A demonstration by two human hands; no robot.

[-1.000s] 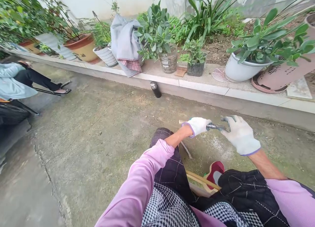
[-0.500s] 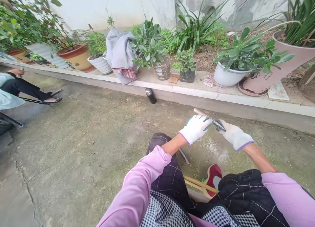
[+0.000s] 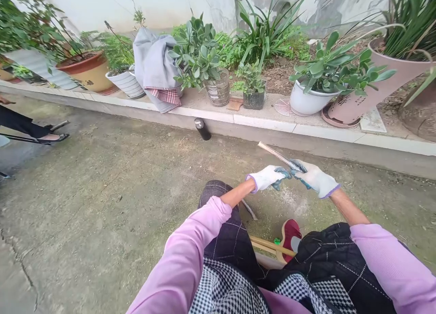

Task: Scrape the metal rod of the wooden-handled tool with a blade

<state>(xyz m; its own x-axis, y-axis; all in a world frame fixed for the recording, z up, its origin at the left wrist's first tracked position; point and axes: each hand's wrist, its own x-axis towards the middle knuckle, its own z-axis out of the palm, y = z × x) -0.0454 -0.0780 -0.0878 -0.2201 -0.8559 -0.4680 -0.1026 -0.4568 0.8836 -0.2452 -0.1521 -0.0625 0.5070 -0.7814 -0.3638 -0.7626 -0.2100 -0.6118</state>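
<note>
My right hand (image 3: 315, 178), in a white glove with a blue-grey coated palm, is closed around the grey, silvery end of a thin stick (image 3: 276, 154). The stick's pale, bare end points up and to the left, away from me. Just below it is my left hand (image 3: 270, 177), gloved the same way. Its thumb and fingers are somewhat apart, and the fingertips meet or nearly meet the right hand's fingertips. Nothing shows clearly between the left fingers. Whitish powder or fine bits (image 3: 294, 203) lie on the ground below both hands.
Along the low ledge (image 3: 262, 122) stand several potted plants, a white pot (image 3: 311, 100) among them, and a draped grey cloth (image 3: 155, 62). A black bottle (image 3: 203, 130) stands at its foot. Another stick (image 3: 250, 209) lies by my knee. A person's leg (image 3: 23, 123) shows far left.
My left hand has come off the middle of the stick and dropped below it, palm side now showing. The right hand keeps its grip. The view has shifted slightly right.
</note>
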